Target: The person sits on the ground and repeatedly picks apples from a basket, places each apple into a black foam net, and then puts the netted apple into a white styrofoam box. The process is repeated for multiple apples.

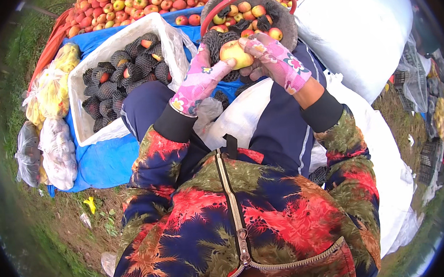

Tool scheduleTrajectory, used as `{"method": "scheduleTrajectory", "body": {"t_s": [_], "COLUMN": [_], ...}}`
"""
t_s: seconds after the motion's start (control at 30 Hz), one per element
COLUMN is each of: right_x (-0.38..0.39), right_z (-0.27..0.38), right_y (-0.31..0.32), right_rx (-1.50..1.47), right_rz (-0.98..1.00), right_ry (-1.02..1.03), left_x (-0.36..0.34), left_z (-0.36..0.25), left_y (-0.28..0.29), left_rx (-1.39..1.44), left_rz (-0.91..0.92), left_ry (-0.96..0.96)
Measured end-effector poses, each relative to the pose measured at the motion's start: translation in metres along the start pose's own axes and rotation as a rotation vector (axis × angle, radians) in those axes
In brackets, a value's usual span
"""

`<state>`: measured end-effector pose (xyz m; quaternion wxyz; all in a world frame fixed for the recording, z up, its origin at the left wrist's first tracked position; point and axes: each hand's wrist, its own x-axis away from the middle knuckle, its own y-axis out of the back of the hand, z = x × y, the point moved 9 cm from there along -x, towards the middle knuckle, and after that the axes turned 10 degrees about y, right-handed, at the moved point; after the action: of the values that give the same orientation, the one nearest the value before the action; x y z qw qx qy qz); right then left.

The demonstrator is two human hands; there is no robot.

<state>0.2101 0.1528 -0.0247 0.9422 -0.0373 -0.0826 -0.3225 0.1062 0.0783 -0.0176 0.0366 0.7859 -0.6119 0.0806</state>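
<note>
A yellow apple with a red blush (235, 54) is held between my two hands, above the near rim of a grey bucket (289, 33) with a red handle. My left hand (201, 80), in a pink flowered glove with bare fingertips, has its thumb against the apple's lower left; its other fingers are partly hidden. My right hand (277, 65), gloved alike, grips the apple from the right, fingers over its top. Dark foam net sleeves (216, 42) bunch up just behind my left fingers. More apples (258, 11) and some dark netting lie in the bucket.
At the left, a white lined crate (80, 120) holds several apples in dark net sleeves. A big apple heap (145, 2) lies beyond the blue tarp (100, 165). Filled plastic bags (58, 152) stand far left; a bulging white sack (356, 31) is at the right.
</note>
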Motion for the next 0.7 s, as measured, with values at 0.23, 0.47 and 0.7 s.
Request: {"method": "scheduleTrajectory", "body": {"t_s": [0.23, 0.47, 0.7], "right_x": [0.017, 0.047, 0.055], "right_z": [-0.018, 0.014, 0.026], "right_y": [0.015, -0.023, -0.035], "right_rx": [-0.419, 0.081, 0.746], "right_rz": [-0.077, -0.057, 0.119], "right_ry": [0.047, 0.109, 0.746], "left_x": [0.017, 0.048, 0.090], "left_z": [0.033, -0.002, -0.031], "left_y": [0.029, -0.022, -0.051], "left_rx": [-0.045, 0.188, 1.076], "left_rz": [-0.191, 0.128, 0.479], "left_ry": [0.179, -0.108, 0.080]}}
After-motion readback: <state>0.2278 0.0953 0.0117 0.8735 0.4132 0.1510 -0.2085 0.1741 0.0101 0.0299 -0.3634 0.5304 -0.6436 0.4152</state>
